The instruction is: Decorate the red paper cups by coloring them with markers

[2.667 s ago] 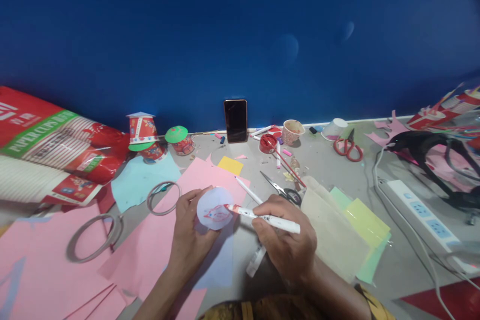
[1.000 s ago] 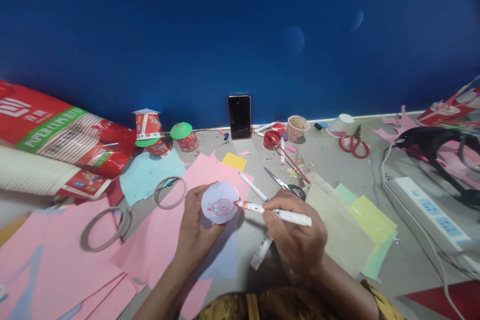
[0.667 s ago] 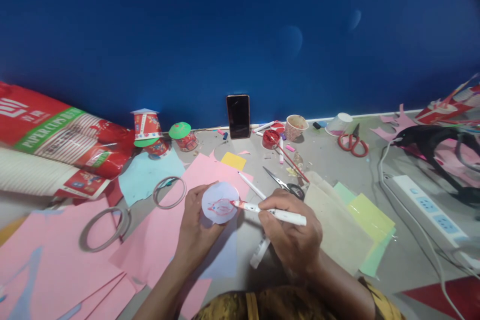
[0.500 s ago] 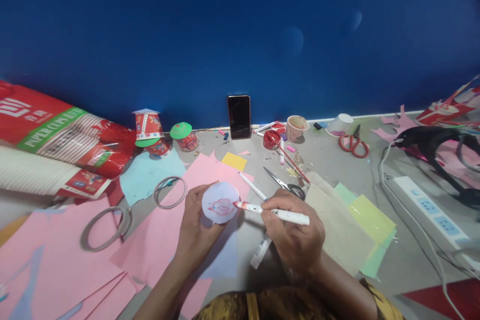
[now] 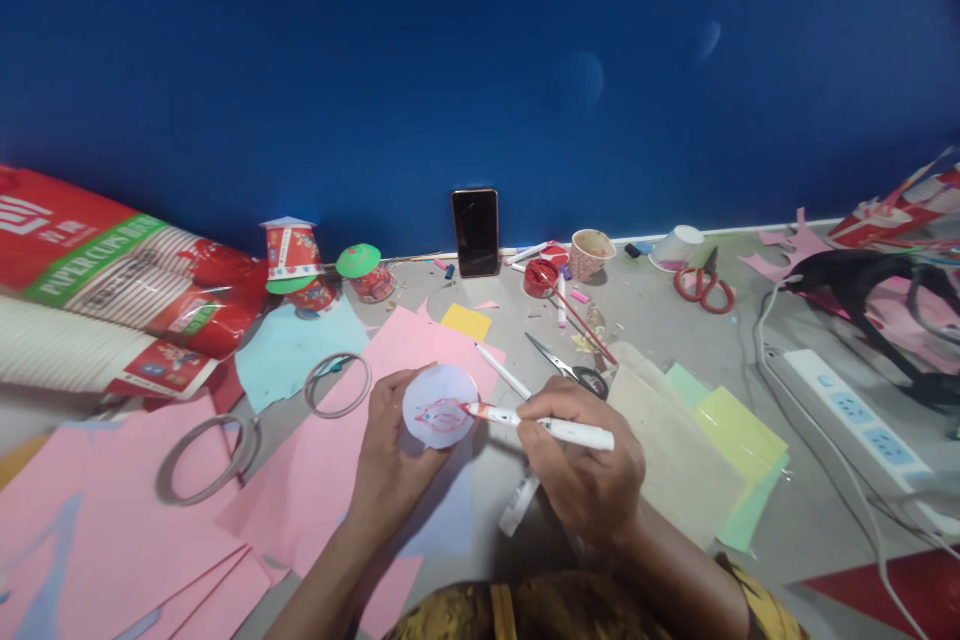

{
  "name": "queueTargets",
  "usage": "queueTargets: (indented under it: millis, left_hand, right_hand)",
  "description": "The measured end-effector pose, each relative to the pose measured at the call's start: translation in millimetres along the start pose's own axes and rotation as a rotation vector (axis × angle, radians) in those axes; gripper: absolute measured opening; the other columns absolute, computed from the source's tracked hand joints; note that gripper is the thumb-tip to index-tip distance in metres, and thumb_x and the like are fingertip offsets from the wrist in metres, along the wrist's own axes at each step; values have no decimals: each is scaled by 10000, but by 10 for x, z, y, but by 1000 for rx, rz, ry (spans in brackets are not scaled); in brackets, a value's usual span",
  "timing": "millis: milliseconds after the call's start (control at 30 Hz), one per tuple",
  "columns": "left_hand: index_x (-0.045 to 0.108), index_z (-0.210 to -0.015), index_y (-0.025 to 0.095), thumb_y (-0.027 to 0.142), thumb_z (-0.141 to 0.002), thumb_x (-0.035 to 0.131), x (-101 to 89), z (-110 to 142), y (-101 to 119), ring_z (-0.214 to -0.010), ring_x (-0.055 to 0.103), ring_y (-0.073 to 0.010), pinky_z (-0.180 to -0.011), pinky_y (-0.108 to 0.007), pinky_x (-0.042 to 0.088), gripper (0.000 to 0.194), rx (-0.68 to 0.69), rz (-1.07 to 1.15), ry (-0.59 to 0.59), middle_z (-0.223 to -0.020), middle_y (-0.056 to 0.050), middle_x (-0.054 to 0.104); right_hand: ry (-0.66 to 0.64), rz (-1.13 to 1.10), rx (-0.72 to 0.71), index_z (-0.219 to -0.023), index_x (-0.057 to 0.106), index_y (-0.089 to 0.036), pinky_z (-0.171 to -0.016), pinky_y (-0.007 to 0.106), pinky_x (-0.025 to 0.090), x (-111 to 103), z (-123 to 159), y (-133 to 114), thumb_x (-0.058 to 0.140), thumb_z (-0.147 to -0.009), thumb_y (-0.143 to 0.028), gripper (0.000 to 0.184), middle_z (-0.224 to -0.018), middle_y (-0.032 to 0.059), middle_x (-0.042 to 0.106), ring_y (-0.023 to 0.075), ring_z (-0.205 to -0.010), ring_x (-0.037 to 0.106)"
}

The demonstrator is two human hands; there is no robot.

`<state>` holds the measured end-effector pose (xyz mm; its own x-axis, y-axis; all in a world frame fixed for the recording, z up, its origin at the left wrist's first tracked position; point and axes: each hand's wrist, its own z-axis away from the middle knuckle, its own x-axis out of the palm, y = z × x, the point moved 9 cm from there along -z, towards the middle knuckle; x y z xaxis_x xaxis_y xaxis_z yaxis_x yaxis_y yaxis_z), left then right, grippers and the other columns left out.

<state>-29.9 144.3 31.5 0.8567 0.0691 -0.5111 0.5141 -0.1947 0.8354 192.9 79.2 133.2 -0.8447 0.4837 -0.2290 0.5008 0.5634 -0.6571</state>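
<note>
My left hand (image 5: 396,440) is closed around a round, pale lavender paper disc (image 5: 424,390), tilted so its face looks up at me. Red and blue lines form a small drawing on the disc. What lies beneath the disc, inside my fingers, is hidden. Between thumb and fingers, my right hand (image 5: 589,465) grips a white marker (image 5: 499,414) with a red tip. The tip is at the disc's right part, close to the red lines. Just beyond my right hand lie another white marker (image 5: 501,369) and black-handled scissors (image 5: 564,366).
Pink sheets (image 5: 112,510) and two tape rolls (image 5: 206,460) cover the left side. Bagged paper cups (image 5: 120,270) lie behind them. A phone (image 5: 475,232) leans on the blue wall. Red-handled scissors (image 5: 703,290), a power strip (image 5: 855,415) and its cables are at right.
The marker's tip has shifted slightly over the disc's right part, and more red lines show than 2.7 seconds ago. Both hands keep their grips. The whole view has shifted a little.
</note>
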Motion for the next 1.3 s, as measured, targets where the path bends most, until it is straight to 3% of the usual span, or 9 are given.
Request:
queueTargets:
  millis: [200,367,567,733,1000,1300]
  left_hand:
    - [711,-1237,238,461,-778,863,-3,-2,-25,-1218,735,-343,-1052,-489,618,533,-70,46,8,-1249,-112,744]
    - [725,-1230,235,458,-746,934,69,10,-254,-1146,780,-351,-1022,-510,632,572,-213,208,-43,-1203,-101,817]
    - [766,-1254,229,403,-753,956,111,6,-444,-1177,789,-379,-1041,-564,625,564,-277,315,-24,-1256,-138,835]
    - [770,-1237,217,431,-735,959,98,-16,-350,-1165,794,-375,-1026,-549,641,576,-257,308,-11,-1230,-140,838]
    - [748,-1192,218,528,-794,900,40,-34,-58,-1111,765,-313,-949,-447,633,527,-136,104,-17,-1203,-112,776]
    - [763,-1183,243,480,-796,894,32,-31,-55,-1138,749,-317,-967,-448,634,472,-82,106,-14,-1206,-109,768]
  right_hand:
    - [26,29,30,-832,714,-247,-564,284,585,-77,13,58,628,-952,-122,193,-661,-23,749,169,-543,706]
    - [42,41,98,-810,724,-252,-555,294,599,-165,6,149,645,-934,-134,189,-652,-18,746,187,-546,719]
    - [54,12,90,-849,721,-256,-544,269,591,-176,13,211,659,-939,-122,173,-669,-25,748,178,-550,719]
    - [28,27,98,-849,720,-257,-562,261,598,-112,26,228,657,-930,-103,185,-677,-29,756,174,-557,732]
    - [-22,-49,18,-877,740,-250,-573,253,587,32,37,117,649,-926,-84,195,-689,-22,772,164,-563,731]
    - [-47,-17,1,-873,734,-249,-558,271,591,57,45,107,646,-950,-111,181,-684,-17,772,172,-554,727]
